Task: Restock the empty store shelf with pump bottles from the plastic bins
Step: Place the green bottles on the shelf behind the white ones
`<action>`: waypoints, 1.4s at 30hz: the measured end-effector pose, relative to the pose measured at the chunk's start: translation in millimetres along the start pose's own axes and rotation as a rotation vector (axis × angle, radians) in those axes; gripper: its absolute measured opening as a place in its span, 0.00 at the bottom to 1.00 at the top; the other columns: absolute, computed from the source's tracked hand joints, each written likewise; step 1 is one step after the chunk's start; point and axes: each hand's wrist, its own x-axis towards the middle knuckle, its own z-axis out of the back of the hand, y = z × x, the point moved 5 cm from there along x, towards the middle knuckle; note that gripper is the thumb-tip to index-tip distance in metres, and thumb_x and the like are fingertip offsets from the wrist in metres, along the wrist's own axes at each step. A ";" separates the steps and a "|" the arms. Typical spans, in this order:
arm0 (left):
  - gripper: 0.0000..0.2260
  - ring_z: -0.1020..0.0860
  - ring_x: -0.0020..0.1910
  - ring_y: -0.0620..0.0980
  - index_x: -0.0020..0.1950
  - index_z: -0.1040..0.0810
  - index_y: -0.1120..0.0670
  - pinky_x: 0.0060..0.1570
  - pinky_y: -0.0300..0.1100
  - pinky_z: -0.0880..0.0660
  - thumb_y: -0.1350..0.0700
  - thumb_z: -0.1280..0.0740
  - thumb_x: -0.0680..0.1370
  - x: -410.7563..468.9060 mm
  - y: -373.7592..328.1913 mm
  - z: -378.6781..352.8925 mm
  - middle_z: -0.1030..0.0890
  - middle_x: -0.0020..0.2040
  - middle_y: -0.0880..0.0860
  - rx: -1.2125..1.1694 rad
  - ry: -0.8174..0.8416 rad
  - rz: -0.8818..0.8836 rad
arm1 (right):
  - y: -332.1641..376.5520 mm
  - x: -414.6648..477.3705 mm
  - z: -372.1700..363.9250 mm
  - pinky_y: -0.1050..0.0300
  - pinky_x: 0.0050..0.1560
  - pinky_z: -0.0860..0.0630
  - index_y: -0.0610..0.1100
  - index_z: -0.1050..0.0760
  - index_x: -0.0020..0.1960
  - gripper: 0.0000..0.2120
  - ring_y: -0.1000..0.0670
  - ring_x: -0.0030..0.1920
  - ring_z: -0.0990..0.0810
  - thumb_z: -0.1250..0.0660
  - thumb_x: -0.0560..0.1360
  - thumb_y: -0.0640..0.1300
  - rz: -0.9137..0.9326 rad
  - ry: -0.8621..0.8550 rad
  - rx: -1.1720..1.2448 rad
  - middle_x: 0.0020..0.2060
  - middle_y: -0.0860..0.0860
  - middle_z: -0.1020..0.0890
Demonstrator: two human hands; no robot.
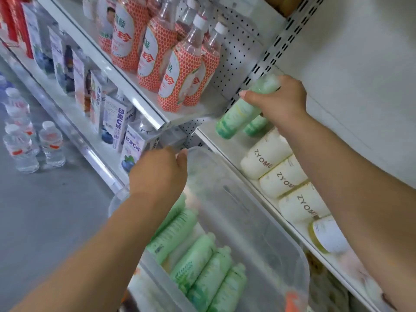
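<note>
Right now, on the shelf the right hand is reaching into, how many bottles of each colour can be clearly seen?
Green bottles: 2, one held in the right hand
Cream ZYOME bottles: 3
White bottle with yellow rim: 1
Total: 6

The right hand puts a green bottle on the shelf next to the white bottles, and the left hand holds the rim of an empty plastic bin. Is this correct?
Not quite. The head view shows the plastic bin is not empty: several green bottles lie in it. The rest holds: the right hand grips a green bottle at the shelf beside the white bottles, and the left hand holds the bin's rim.
</note>
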 end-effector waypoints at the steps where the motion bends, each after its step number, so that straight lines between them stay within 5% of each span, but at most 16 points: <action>1: 0.20 0.22 0.48 0.60 0.54 0.20 0.54 0.43 0.49 0.24 0.43 0.47 0.83 -0.4 -0.6 1.0 0.18 0.46 0.57 -0.005 -0.003 -0.005 | -0.1 7.9 -3.8 0.48 0.49 0.16 0.46 0.20 0.53 0.36 0.50 0.47 0.16 0.19 0.52 0.66 0.001 0.003 -0.023 0.48 0.52 0.16; 6: 0.21 0.25 0.40 0.58 0.50 0.21 0.54 0.39 0.46 0.26 0.42 0.48 0.83 1.8 2.6 3.2 0.19 0.43 0.56 0.000 0.018 0.011 | -3.2 31.7 -23.7 0.57 0.51 0.25 0.48 0.30 0.65 0.32 0.49 0.55 0.24 0.19 0.68 0.55 0.100 0.076 -0.164 0.58 0.51 0.27; 10: 0.20 0.29 0.35 0.56 0.40 0.29 0.53 0.35 0.45 0.31 0.43 0.48 0.83 5.4 3.2 6.2 0.26 0.35 0.53 -0.024 0.031 0.021 | -9.0 42.3 -33.1 0.57 0.49 0.26 0.44 0.30 0.65 0.30 0.46 0.55 0.24 0.22 0.71 0.55 0.103 0.127 -0.262 0.58 0.48 0.27; 13: 0.22 0.31 0.32 0.54 0.33 0.35 0.53 0.33 0.44 0.33 0.43 0.48 0.83 8.6 2.6 7.8 0.30 0.31 0.52 -0.045 0.031 0.031 | -6.5 48.1 -30.2 0.57 0.52 0.27 0.45 0.30 0.67 0.37 0.46 0.55 0.25 0.19 0.66 0.58 0.140 0.152 -0.449 0.64 0.44 0.28; 15: 0.22 0.29 0.33 0.56 0.34 0.33 0.54 0.35 0.44 0.30 0.43 0.48 0.83 10.6 1.6 6.4 0.28 0.32 0.53 -0.039 0.023 0.030 | -4.8 50.0 -31.9 0.54 0.55 0.27 0.45 0.32 0.70 0.42 0.43 0.57 0.25 0.17 0.64 0.57 0.177 0.192 -0.582 0.66 0.42 0.30; 19: 0.21 0.26 0.37 0.58 0.44 0.23 0.55 0.37 0.45 0.28 0.42 0.47 0.83 10.2 0.0 2.2 0.21 0.39 0.55 -0.031 0.009 0.019 | -9.2 57.8 -37.2 0.57 0.51 0.30 0.44 0.31 0.66 0.36 0.46 0.51 0.28 0.17 0.65 0.50 0.213 0.215 -0.612 0.64 0.41 0.28; 23: 0.21 0.22 0.42 0.57 0.51 0.21 0.53 0.38 0.46 0.26 0.42 0.48 0.83 7.9 0.5 -0.3 0.21 0.44 0.54 -0.040 0.010 0.007 | -13.0 69.4 -42.1 0.54 0.52 0.29 0.44 0.30 0.66 0.34 0.43 0.56 0.26 0.17 0.66 0.49 0.206 0.170 -0.616 0.64 0.41 0.27; 42: 0.16 0.29 0.35 0.54 0.45 0.30 0.53 0.33 0.44 0.33 0.46 0.51 0.84 8.8 -2.4 -3.6 0.32 0.34 0.47 0.009 -0.003 -0.006 | -23.9 97.0 -56.5 0.50 0.58 0.26 0.43 0.33 0.69 0.32 0.38 0.63 0.25 0.20 0.71 0.43 0.158 0.130 -0.673 0.68 0.40 0.33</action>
